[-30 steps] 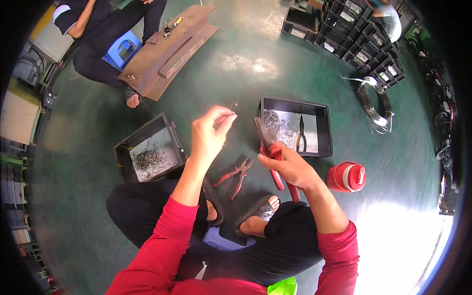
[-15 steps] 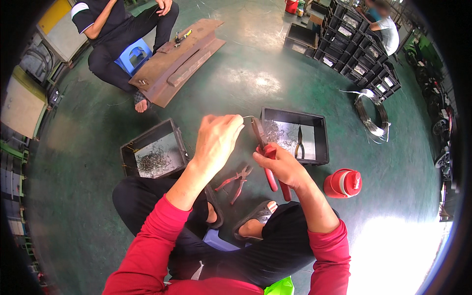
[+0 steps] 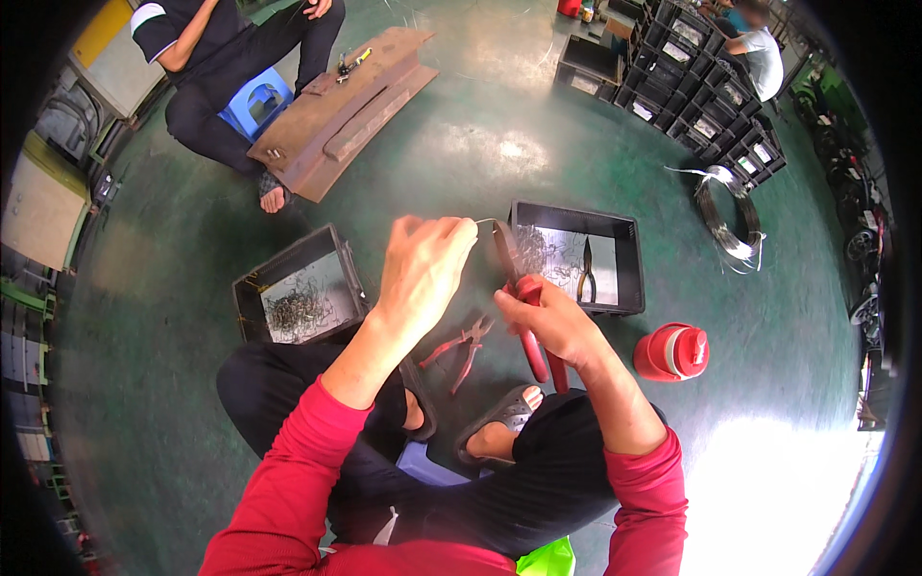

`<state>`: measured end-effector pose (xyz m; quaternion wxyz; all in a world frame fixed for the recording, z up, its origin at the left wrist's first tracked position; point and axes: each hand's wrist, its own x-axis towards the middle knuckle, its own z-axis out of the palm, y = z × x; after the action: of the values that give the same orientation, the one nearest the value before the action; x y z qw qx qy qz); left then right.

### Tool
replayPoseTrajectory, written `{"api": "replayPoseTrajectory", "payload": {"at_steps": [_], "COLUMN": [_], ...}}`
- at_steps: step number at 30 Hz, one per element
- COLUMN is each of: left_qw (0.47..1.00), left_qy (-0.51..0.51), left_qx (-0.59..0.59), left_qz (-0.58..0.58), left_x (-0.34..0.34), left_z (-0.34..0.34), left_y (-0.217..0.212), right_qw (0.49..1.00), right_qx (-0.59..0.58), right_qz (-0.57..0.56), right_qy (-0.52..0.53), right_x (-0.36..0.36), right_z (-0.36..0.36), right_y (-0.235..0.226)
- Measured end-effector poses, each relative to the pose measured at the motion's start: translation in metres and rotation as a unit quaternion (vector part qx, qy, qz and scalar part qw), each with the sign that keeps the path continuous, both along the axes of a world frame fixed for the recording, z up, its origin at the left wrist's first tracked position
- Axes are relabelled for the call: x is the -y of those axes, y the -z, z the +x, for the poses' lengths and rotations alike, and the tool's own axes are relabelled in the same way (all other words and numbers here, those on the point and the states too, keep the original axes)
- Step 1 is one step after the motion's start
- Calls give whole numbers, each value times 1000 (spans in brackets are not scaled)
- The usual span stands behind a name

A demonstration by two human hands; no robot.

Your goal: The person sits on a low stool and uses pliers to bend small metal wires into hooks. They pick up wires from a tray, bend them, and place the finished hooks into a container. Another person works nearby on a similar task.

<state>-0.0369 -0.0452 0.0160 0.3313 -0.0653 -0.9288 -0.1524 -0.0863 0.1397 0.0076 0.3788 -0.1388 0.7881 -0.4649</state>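
A short, thin, silvery piece of wire (image 3: 486, 221) is raised above the dark green floor (image 3: 423, 182), arching between the person's left fingertips and a pair of dark steel pliers with red grips (image 3: 512, 264). Taking the wire as the clock's centre, the left hand (image 3: 423, 274) lies between seven and eight o'clock, slightly blurred, with its fingers bent and their tips pinching one end. The wire's other end meets the tip of the pliers; whether their jaws clamp it I cannot tell. The right hand (image 3: 562, 322), at five o'clock, is wrapped around the red grips.

Just beside, towards four o'clock, a rectangular black plastic crate (image 3: 629, 264) contains a heap of small metal wire pieces (image 3: 533, 248) and dark-jawed pliers with black and yellow handles (image 3: 588, 274), on a pale lining. At eight o'clock, a tilted-looking second black plastic crate (image 3: 283, 264) holds a tangle of short bent wires (image 3: 298, 309). Below, at six, red-handled metal pliers (image 3: 471, 343) lie spread on the floor.

Farther out, a round red jug with a pale band (image 3: 672, 352) stands at four, a loose coil of silvery wire (image 3: 711, 211) lies at three, and stacked black crates (image 3: 691, 86) rise at two. Towards ten, a rusty brown steel beam (image 3: 336, 115) lies before a seated co-worker in dark clothes (image 3: 279, 43) on a blue plastic stool (image 3: 257, 101).
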Motion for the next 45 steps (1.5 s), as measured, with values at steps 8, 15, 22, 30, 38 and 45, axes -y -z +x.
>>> {"api": "replayPoseTrajectory", "payload": {"at_steps": [8, 15, 22, 30, 38, 45], "left_qw": [956, 815, 850, 750, 608, 827], "left_qy": [-62, -159, -145, -119, -8, 15], "left_qx": [-40, 521, 492, 503, 286, 221], "left_qz": [285, 196, -120, 413, 741, 517], "left_x": [12, -67, -62, -19, -11, -11], "left_z": [-24, 79, 97, 77, 48, 40], "left_y": [115, 331, 377, 351, 239, 124], "right_qw": [996, 988, 989, 958, 967, 991], "right_qx": [-39, 11, 17, 195, 178, 81], "right_qz": [34, 26, 64, -104, -99, -14], "right_qy": [72, 151, 134, 181, 155, 101], "right_x": [-11, -30, -36, -31, -18, -3], "right_z": [-22, -43, -47, -47, -33, -21], "right_y": [14, 30, 30, 29, 28, 24]}}
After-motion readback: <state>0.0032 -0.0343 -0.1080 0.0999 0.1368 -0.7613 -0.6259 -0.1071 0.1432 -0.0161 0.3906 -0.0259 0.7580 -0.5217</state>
